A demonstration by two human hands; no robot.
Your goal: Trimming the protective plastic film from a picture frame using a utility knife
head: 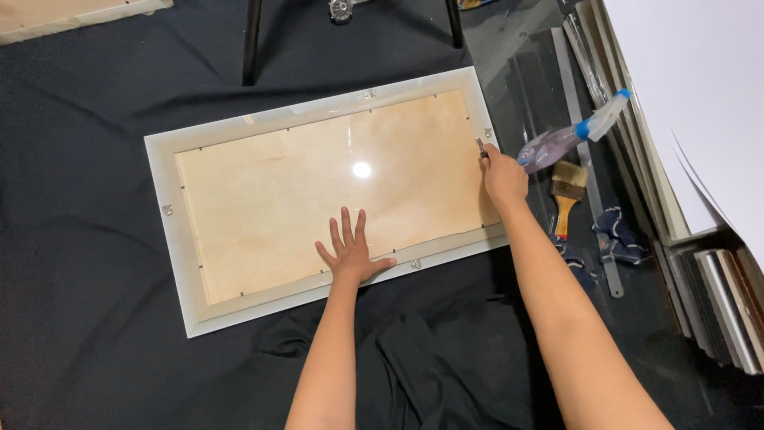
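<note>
I see the large white rectangular picture frame (pixel 179 239) with pale wooden backing lying face-down on black cloth (pixel 79 199). Left hand (pixel 350 251) rests flat, fingers spread, on the backing. Right hand (pixel 503 175) pinches a small metal tool (pixel 480 146) at the right rim (grip narrow).

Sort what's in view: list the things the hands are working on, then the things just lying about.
In use:
- white picture frame, lying back-up
- wooden backing board, left hand flat on it
- small tool in right hand, at the frame's edge

Lying about:
- spray bottle
- paintbrush
- blue rag
- stacked frames
</note>
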